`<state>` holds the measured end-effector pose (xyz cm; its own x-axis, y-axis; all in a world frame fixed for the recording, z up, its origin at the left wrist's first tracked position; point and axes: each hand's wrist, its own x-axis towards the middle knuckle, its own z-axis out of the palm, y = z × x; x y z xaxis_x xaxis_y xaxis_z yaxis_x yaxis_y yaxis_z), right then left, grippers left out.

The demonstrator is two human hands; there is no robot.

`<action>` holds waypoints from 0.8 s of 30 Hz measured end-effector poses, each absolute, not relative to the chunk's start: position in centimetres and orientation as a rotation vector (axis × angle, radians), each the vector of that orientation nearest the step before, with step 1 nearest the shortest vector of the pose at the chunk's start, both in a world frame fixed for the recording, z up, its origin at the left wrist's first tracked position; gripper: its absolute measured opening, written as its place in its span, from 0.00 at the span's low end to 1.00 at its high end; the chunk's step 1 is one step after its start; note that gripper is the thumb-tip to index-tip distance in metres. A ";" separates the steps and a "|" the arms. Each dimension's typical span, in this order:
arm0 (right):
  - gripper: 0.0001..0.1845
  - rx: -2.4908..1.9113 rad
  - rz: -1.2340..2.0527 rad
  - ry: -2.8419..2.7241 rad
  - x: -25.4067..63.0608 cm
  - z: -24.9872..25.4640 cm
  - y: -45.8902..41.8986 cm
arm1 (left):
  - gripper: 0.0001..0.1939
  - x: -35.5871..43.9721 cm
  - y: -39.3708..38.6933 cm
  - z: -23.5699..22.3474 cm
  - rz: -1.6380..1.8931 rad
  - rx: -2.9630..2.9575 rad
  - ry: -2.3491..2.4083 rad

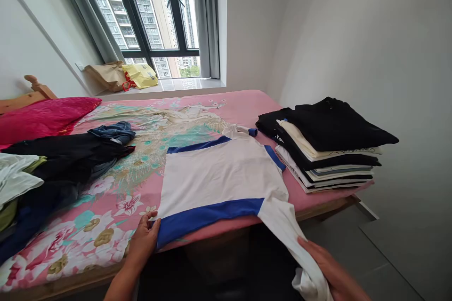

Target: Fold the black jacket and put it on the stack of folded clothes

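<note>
Right hand (330, 264), fingers pressed together, holds the sleeve (282, 225); left hand (143, 240) pinches the hem (164, 188); the shirt (215, 174), overhanging the bed (247, 101), could slip if sleeve tension drags it.

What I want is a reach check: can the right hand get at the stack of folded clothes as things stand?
Probably yes: the stack sits beyond the right hand with nothing visible between, though that hand is busy at the white sleeve.

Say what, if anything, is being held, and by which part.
A white-and-blue shirt: the left hand grips the hem's near corner; the right hand apparently holds the near sleeve.
</note>
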<state>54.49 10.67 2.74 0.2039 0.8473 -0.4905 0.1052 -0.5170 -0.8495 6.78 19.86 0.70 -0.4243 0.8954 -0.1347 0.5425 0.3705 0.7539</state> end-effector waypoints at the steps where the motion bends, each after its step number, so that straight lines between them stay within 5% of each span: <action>1: 0.25 -1.804 1.422 -0.837 54.6 1.4 10.1 | 0.27 6.5 19.8 0.9 0.823 1.271 2.112; 7: 0.17 -1.905 1.068 -1.138 58.4 -5.1 9.5 | 0.29 6.3 19.4 0.6 0.650 1.356 2.137; 15: 0.21 -2.192 0.626 -1.425 60.9 1.6 21.9 | 0.28 6.1 19.1 -1.7 0.736 1.148 2.186; 24: 0.17 -2.306 0.623 -1.443 60.6 0.4 31.8 | 0.25 6.6 19.2 -2.5 0.966 0.956 2.063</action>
<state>60.62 31.78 0.44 0.3850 0.9052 -0.1801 0.7518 -0.4208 -0.5077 6.62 19.20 -2.51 -0.5164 0.8192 -0.2493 0.3329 0.4603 0.8230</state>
